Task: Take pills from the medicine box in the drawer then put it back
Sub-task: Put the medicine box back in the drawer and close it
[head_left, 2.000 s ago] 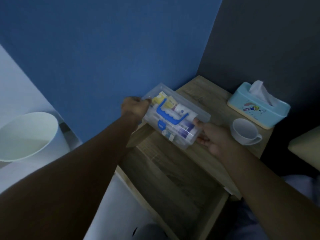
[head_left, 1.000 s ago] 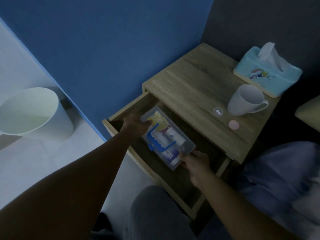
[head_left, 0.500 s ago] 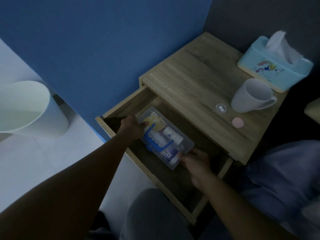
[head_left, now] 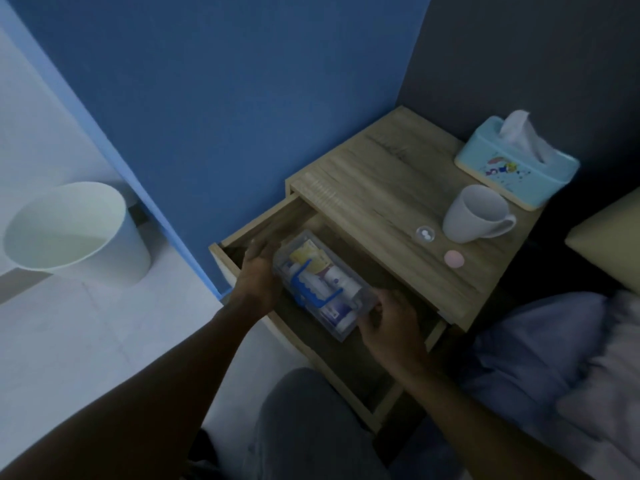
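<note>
Dim bedroom corner, blue wall behind a wooden nightstand [head_left: 381,188] with its drawer [head_left: 349,379] pulled open. Left hand [head_left: 258,275] and right hand [head_left: 388,322] each clasp an end of the clear medicine box [head_left: 323,282], which sits low inside the drawer. Up top: small cap with two white pills [head_left: 425,233], a pink lid [head_left: 454,259], a white mug [head_left: 474,214], and a tissue box [head_left: 516,171]. White bin [head_left: 74,233] on the floor.
</note>
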{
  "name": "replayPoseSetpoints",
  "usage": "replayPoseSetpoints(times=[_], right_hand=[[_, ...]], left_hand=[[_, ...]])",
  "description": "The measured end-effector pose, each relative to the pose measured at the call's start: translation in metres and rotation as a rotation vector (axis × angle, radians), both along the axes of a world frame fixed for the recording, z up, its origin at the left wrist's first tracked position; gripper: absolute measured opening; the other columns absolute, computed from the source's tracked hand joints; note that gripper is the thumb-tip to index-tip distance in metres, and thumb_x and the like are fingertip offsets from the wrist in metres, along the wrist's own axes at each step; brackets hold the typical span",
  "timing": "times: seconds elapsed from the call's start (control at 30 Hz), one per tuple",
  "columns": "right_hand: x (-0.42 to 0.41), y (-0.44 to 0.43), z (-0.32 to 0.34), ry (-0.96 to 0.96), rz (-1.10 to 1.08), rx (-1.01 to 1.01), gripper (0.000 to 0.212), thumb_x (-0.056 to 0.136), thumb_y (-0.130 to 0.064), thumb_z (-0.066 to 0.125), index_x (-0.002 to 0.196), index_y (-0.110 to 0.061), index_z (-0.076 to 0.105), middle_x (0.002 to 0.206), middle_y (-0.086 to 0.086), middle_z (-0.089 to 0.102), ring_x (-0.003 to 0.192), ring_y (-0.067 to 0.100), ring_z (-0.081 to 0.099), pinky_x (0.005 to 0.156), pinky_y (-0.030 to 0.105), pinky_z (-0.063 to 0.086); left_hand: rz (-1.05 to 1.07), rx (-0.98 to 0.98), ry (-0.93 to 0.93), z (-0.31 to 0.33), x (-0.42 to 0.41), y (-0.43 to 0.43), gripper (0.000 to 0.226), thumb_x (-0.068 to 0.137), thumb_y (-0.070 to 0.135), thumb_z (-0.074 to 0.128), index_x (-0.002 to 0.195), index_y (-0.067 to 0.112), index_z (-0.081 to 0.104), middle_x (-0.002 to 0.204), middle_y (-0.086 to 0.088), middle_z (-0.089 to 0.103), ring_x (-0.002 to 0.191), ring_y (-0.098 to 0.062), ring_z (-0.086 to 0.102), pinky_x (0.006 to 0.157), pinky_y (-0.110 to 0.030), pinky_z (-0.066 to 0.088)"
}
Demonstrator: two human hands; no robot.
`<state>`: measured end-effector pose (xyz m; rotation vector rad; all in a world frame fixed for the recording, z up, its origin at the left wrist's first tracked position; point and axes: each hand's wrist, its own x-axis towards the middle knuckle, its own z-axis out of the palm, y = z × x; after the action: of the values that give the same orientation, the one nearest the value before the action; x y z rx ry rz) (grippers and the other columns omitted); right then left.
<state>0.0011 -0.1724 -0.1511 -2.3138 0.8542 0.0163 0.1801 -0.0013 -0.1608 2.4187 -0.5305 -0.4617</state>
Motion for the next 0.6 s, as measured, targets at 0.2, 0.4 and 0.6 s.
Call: replayPoseSetpoints(times=[0.2,0.4,0.6], right_hand=[[-0.008,-0.022,0.014,-0.023,0.154,-0.235,0.045,0.095,-0.023,0.061,0.139,-0.018,0.051,0.137,0.006,0.052,0.121,0.017,0.052,0.095,0.028,0.047],[-0.023,-0.051,0.011,0.034,0.249,-0.410,0.054,0.095,-0.017,0.060,0.147,-0.009,0.045,0.148,0.013,0.048,0.134,0.024,0.048,0.111,0.040,0.042],[-0.031,-0.080,-0.006,-0.018,0.254,-0.501,0.051,0.095,-0.015,0.060,0.144,-0.003,0.049,0.147,0.019,0.050,0.136,0.032,0.047,0.115,0.048,0.039]], left_hand=[[0.174,-0.173,-0.042,-0.001,-0.026,0.032,0.107,0.077,0.033,0.077,0.154,0.021,0.004,0.164,-0.004,0.004,0.151,-0.030,0.005,0.118,-0.056,0.023],[0.254,-0.193,0.280,-0.032,-0.053,0.051,0.113,0.072,0.052,0.075,0.152,0.026,-0.001,0.164,-0.001,0.002,0.151,-0.033,0.002,0.118,-0.060,0.019],[0.156,-0.303,0.405,-0.046,-0.064,0.041,0.094,0.087,0.045,0.061,0.153,0.027,-0.004,0.165,0.001,0.000,0.150,-0.029,0.013,0.116,-0.052,0.025]])
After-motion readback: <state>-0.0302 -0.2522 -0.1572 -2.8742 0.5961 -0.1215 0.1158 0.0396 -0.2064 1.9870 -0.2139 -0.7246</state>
